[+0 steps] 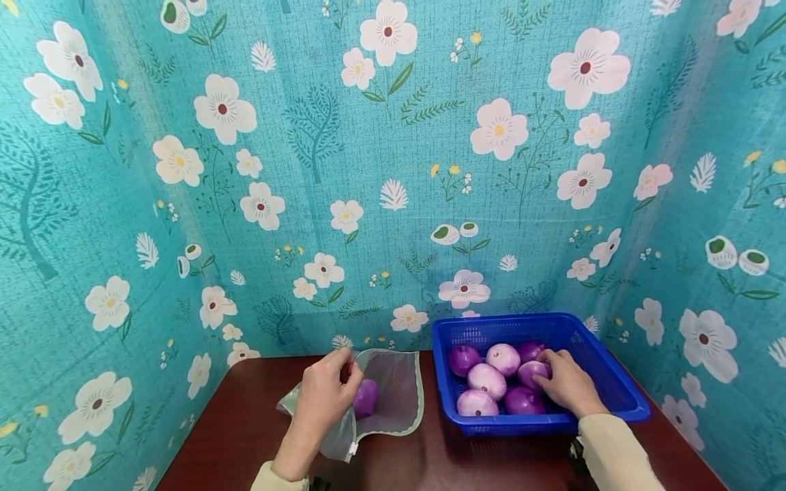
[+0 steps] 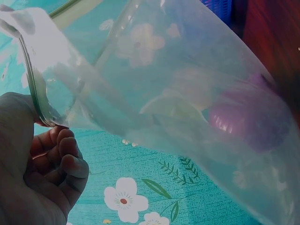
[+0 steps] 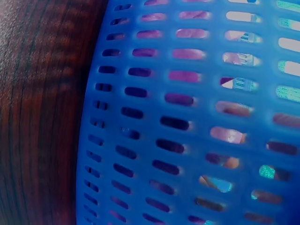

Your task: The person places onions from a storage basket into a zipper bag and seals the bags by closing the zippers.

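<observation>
My left hand pinches the rim of a clear zip bag, holding its mouth up. Inside the bag lies one purple onion, which shows hazily through the film in the left wrist view, where the hand has its fingers curled at the bag's zip edge. Over at the blue basket, my right hand reaches in and grips a purple onion with thumb and fingers. Several other onions, some pale and some dark purple, lie around it. The basket's slotted wall hides most of the right wrist view.
Both the bag and the basket rest on a dark red-brown table. A teal flowered curtain encloses the back and both sides. A white zip slider sits at the bag's near corner.
</observation>
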Demonstrator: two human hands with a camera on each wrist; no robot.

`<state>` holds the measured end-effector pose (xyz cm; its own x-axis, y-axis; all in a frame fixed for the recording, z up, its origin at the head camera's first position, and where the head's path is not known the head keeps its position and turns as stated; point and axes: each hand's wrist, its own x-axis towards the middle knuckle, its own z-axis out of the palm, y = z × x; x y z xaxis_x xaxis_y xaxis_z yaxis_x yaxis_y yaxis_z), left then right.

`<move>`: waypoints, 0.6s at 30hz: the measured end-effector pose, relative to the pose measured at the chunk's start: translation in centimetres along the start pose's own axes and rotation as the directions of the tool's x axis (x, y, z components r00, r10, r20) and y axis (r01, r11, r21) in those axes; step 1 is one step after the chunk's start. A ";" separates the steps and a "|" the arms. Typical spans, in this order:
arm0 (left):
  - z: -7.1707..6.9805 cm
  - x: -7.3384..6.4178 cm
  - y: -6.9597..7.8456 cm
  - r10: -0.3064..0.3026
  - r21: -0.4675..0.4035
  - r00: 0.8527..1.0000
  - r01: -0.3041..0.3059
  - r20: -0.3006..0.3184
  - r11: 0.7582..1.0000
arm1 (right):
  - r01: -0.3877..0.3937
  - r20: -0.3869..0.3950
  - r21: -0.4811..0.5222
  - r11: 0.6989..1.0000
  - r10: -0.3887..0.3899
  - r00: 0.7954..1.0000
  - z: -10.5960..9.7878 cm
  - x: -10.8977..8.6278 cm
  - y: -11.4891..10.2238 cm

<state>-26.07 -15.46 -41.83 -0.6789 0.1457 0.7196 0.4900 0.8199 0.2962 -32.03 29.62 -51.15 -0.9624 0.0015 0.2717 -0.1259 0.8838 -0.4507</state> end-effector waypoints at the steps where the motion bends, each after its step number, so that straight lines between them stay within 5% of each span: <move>1: 0.0 0.0 0.0 -0.004 -0.001 1.000 0.004 0.003 1.000 | 0.005 0.007 -0.002 1.000 -0.005 1.000 0.0 0.0 0.0; 18: 0.1 -0.4 -0.3 -0.025 -0.019 1.000 0.026 0.012 0.999 | -0.002 -0.014 -0.021 1.000 0.002 1.000 -0.2 -0.2 -0.1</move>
<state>-26.01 -15.68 -42.23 -0.6979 0.1318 0.7040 0.4829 0.8125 0.3266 -31.74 29.60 -50.98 -0.9592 0.0095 0.2827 -0.1190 0.8933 -0.4335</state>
